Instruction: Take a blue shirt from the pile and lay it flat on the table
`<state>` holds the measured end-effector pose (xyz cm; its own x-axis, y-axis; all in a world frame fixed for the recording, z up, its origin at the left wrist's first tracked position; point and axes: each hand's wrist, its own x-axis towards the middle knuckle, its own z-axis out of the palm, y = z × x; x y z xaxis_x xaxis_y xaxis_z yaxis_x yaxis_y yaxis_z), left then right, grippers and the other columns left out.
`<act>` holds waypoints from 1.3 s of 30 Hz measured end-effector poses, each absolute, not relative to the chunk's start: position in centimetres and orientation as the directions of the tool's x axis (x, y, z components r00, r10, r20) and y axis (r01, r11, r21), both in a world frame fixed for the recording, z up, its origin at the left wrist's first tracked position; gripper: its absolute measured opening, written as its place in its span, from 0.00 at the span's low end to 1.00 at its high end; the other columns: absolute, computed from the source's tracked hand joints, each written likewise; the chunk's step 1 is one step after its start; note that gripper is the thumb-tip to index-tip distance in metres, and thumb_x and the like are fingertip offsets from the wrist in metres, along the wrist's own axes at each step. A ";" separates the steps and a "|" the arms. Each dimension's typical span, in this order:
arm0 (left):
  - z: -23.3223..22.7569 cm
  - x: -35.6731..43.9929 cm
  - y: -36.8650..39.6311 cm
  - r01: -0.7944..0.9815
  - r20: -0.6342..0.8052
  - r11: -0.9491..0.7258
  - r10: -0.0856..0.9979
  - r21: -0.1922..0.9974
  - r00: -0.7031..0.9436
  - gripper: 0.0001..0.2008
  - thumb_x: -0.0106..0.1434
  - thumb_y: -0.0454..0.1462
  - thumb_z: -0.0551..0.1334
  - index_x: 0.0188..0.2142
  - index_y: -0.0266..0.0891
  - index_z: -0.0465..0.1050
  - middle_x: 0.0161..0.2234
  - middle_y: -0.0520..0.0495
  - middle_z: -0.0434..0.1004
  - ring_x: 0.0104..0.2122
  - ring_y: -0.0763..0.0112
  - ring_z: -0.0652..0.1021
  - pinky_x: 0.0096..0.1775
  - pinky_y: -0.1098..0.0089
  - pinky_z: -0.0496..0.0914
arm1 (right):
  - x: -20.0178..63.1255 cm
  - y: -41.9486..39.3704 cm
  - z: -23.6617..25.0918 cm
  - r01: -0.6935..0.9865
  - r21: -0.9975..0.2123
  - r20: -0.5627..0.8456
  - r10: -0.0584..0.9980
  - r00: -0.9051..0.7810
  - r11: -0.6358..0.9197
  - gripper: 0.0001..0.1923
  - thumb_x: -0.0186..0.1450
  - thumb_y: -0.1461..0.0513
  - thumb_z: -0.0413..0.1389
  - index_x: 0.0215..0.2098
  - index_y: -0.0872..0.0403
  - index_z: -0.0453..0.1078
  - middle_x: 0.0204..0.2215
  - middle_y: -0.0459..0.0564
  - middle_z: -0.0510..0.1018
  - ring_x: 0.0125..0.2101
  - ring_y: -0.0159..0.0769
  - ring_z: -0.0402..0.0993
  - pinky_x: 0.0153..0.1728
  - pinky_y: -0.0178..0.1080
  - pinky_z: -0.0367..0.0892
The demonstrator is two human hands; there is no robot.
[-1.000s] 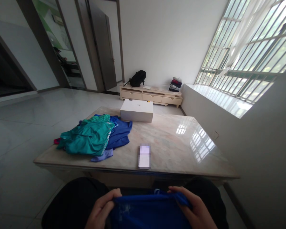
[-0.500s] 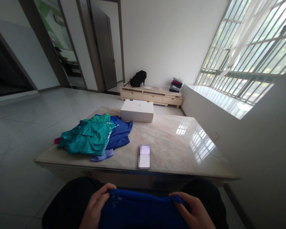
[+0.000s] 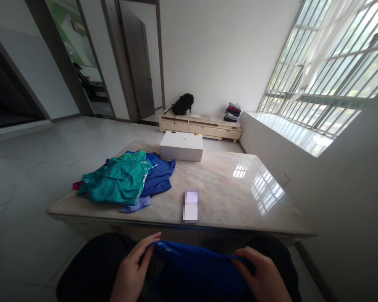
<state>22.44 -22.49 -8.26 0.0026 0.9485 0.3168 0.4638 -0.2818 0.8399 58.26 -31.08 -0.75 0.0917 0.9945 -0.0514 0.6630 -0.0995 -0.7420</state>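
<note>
A dark blue garment (image 3: pixel 195 268) is stretched between my hands above my lap, in front of the table's near edge. My left hand (image 3: pixel 135 264) pinches its upper left corner, where small white lettering shows. At the upper right, my right hand (image 3: pixel 260 268) grips the cloth between thumb and fingers. The lower part of the garment runs out of view, and I cannot tell what kind of garment it is. Beyond it, a pixelated phone-like object (image 3: pixel 191 206) lies close to the table edge.
On the marble-topped table (image 3: pixel 220 184), a loose pile of green and blue clothes (image 3: pixel 116 178) lies at left, and a white box (image 3: pixel 181 146) at the back. Behind stands a low cabinet (image 3: pixel 201 127) with a black backpack (image 3: pixel 183 104) and folded clothes (image 3: pixel 232 112). A person (image 3: pixel 82 77) is in the far doorway.
My left hand has moved up and to the right with its corner of the blue garment, and its fingers have straightened. The right hand has shifted slightly right. Things on the table stay put.
</note>
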 end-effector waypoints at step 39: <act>-4.7 32.7 -26.6 0.428 0.524 -0.581 0.812 0.692 0.256 0.13 0.73 0.33 0.57 0.49 0.48 0.79 0.49 0.43 0.83 0.50 0.59 0.82 0.51 0.60 0.80 | 57.8 -33.8 2.8 -0.602 -0.780 -0.138 0.892 0.430 0.170 0.12 0.60 0.48 0.71 0.39 0.43 0.84 0.38 0.46 0.87 0.35 0.37 0.86 0.44 0.38 0.85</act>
